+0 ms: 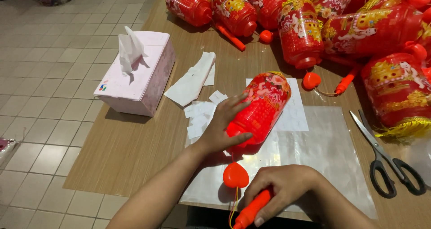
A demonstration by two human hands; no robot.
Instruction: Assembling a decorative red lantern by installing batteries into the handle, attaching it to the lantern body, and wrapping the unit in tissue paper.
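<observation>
Left hand (pixel 222 126) grasps a red lantern (pixel 262 108) lying on the table (pixel 125 152); right hand (pixel 280 188) clenches its orange handle (pixel 251 211). Finished lanterns (pixel 314 18) piled behind; scissors (pixel 386 157) untouched.

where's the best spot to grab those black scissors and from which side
Probably by the black handle loops, coming from the near table edge. The scissors lie flat on the table, handles toward the person and blades angled away toward the lanterns, so the loops are the nearer, blunt end.
</observation>
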